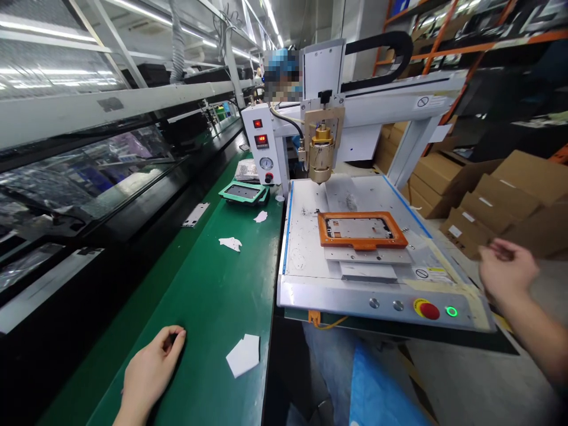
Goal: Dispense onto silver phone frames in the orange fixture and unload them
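Note:
My left hand [151, 370] rests on the green conveyor belt [208, 296] at the lower left, fingers curled loosely with nothing seen in them; a white paper scrap [244, 355] lies just to its right. My right hand [506, 269] hovers empty, fingers apart, past the right edge of the dispensing machine's white bed [302, 248]. On that bed sits an orange fixture [361, 231] holding a phone frame. The brass dispensing head [320, 154] hangs above the bed, behind the fixture.
The machine's front panel carries a red emergency button [429, 310] and a lit green button [451, 311]. A green tray [244, 192] and more paper scraps [231, 243] lie further up the belt. Cardboard boxes [497, 201] stack at the right. Another person works behind the machine.

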Tool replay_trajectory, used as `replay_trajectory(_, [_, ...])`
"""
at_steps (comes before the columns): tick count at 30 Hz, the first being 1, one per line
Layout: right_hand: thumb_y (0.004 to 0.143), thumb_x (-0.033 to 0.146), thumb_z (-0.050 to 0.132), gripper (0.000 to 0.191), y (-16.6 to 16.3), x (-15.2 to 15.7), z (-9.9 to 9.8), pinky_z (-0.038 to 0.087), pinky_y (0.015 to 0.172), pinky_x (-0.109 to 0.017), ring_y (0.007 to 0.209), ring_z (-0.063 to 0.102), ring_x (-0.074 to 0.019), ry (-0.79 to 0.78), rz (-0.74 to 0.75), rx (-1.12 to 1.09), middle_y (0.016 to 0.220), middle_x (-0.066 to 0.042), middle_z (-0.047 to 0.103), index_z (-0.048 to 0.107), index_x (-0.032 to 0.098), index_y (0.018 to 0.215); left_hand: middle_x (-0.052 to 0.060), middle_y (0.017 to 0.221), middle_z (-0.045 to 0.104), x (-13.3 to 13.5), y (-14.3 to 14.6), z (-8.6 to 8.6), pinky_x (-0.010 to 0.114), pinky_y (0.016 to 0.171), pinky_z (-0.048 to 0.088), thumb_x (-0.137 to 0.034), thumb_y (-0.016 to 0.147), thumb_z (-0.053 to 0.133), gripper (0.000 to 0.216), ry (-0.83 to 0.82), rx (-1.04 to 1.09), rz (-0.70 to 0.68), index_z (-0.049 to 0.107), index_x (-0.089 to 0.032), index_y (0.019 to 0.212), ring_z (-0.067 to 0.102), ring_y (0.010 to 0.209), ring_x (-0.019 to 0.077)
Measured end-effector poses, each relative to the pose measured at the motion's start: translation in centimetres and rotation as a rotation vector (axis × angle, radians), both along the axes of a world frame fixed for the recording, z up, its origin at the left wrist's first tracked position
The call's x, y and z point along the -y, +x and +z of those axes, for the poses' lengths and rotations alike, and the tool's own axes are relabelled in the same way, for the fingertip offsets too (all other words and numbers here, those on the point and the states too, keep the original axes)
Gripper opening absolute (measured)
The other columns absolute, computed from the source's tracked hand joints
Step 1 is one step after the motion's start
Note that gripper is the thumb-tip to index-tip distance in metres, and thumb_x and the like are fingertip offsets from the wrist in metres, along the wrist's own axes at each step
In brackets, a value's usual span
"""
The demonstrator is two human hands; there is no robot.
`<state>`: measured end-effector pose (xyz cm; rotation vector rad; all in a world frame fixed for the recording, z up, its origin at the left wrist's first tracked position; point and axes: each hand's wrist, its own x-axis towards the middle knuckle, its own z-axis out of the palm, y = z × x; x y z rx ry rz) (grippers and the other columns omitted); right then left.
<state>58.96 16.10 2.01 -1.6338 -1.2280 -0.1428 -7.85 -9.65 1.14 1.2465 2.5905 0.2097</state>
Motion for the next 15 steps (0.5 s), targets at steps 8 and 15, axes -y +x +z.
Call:
replay_trajectory(8, [0.091,0.046,0.063,0.033,-12.4,0.2,7.0,0.036,0.078,-0.041,0.076,0.054,-0.022,-0.081,0.823,0.885,0.073,-0.007,0.062,0.052,0.024,0.069,-0.002,0.075,0.069,0.1,-0.2,-0.1,0.026,0.06,0.043,-0.06,0.095,0.038,0.04,0.028,-0.012,-0.005,0.063,-0.03,0.104,0.067,0.071,0.0183])
replay_trajectory(15, [0.089,0.013,0.051,0.025,-16.2,-2.7,7.9,0.025,0.07,-0.035,0.068,0.043,-0.0162,0.141,0.902,1.257,0.066,-0.003,0.061,0.058,0.019,0.065,-0.003,0.07,0.067,0.0,-0.2,-0.2,0.026,0.059,0.041,-0.056,0.096,0.039,0.037,0.068,-0.014,-0.031,0.064,-0.03,0.101,0.065,0.067,0.0168])
